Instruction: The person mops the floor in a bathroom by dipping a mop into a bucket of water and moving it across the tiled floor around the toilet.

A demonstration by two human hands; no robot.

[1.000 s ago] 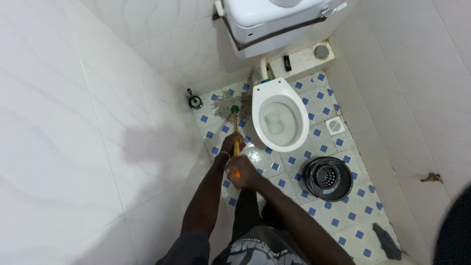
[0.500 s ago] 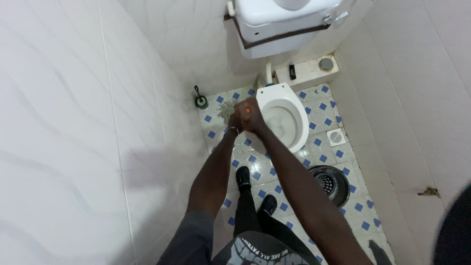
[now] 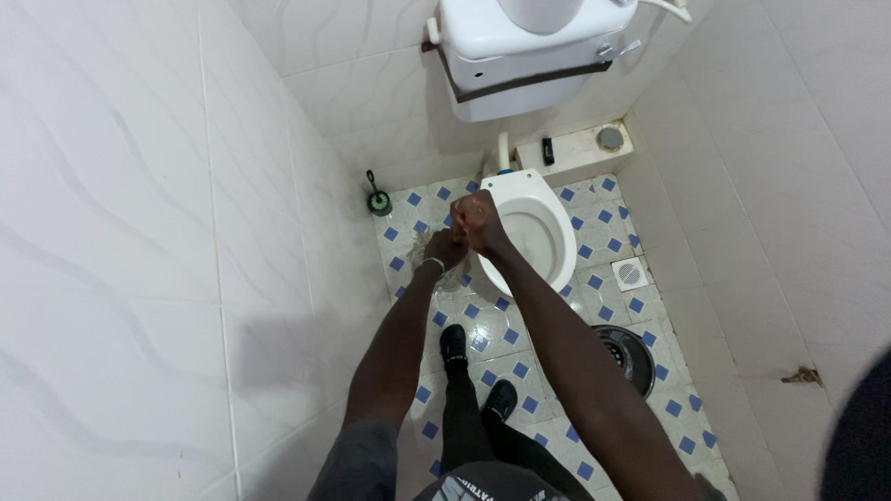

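Head view, looking straight down into a narrow tiled toilet stall. Both hands are stacked on one stick: right hand [image 3: 477,223] is uppermost, fist fully curled; left hand [image 3: 447,249] sits just beneath and to its left, also curled tight, with a thin band at the wrist. The two fists are touching or nearly so.

The mop handle [image 3: 458,219] itself is almost entirely hidden inside the grip; only a sliver shows at the top of the right fist, too small to give its colour. Below and left of the grip, the mop head [image 3: 423,249] shows as a grey, stringy tuft spread flat on the floor, partly covered by the left hand. Its strands look frayed and pale against the floor tiles [image 3: 483,329], which are white with small blue diamonds and carry a wet sheen.

Immediately right of the grip: white toilet bowl [image 3: 548,227], seat up; the right fist overlaps its left rim in the picture. Above the grip, against the back wall: white cistern [image 3: 520,56] with a dark band around it. Up-left of the grip, in the corner by the wall: small dark toilet brush [image 3: 377,198] in its holder. Below the grip: two black shoes [image 3: 453,343] on the tiles. Lower right, well apart: black bucket [image 3: 631,353] with a strainer insert, and a square floor drain [image 3: 629,274].
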